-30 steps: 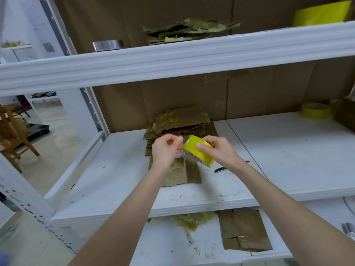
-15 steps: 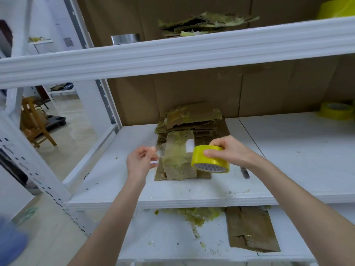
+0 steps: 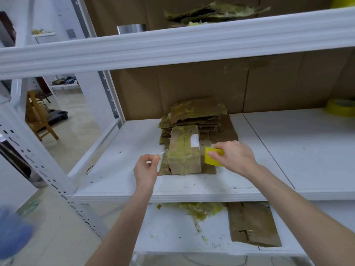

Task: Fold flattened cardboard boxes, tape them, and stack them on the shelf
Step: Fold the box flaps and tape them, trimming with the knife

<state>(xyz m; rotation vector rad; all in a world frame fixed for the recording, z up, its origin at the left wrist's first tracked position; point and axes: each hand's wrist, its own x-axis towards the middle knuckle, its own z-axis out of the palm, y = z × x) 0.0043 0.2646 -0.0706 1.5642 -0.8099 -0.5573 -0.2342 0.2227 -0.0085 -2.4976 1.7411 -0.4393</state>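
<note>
A: Head view, leftmost first?
B: Brown wooden chair [image 3: 39, 121] beyond the white metal shelf [image 3: 123, 179]. Left hand [image 3: 147, 167] pinches clear tape strip [image 3: 163, 151] beside the small brown cardboard box [image 3: 184, 154] on the shelf; right hand [image 3: 235, 157] grips the yellow tape roll [image 3: 212, 157] just beside its right side.

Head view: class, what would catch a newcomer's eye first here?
The bright yellow tape roll in the right hand, beside a small cardboard box at the front of the middle shelf. The left hand pinches the clear tape end stretched across that box. Behind it lies a ragged stack of flattened cardboard.
</note>
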